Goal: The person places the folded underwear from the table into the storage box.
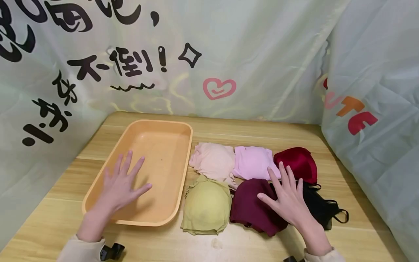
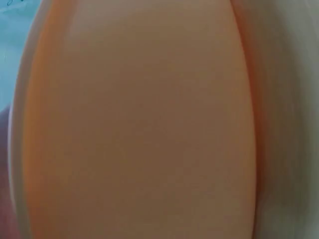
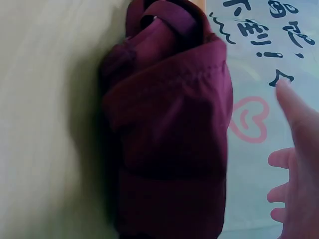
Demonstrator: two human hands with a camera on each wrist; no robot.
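Note:
My left hand (image 1: pixel 119 189) is spread with straight fingers over the orange plastic tray (image 1: pixel 186 174), holding nothing. On the right, my right hand (image 1: pixel 288 198) hovers, fingers spread, above a folded burgundy bra (image 1: pixel 250 203) and a black bra (image 1: pixel 319 203) with a strap loop sticking out. A yellow-green bra (image 1: pixel 206 207) lies between the tray and the burgundy one. Behind them are a pale pink bra (image 1: pixel 212 160), a lilac bra (image 1: pixel 253 162) and a shiny dark red bra (image 1: pixel 298 163). The right wrist view shows the burgundy bra (image 3: pixel 174 129) side-on, its band folded over.
Everything lies on a wooden table (image 1: pixel 216 243). Pale cloth curtains (image 1: pixel 268 58) with printed lettering and a pink heart hang behind and at both sides. A dark wrist device (image 1: pixel 112 251) sits by the left sleeve. The tray holds no visible item.

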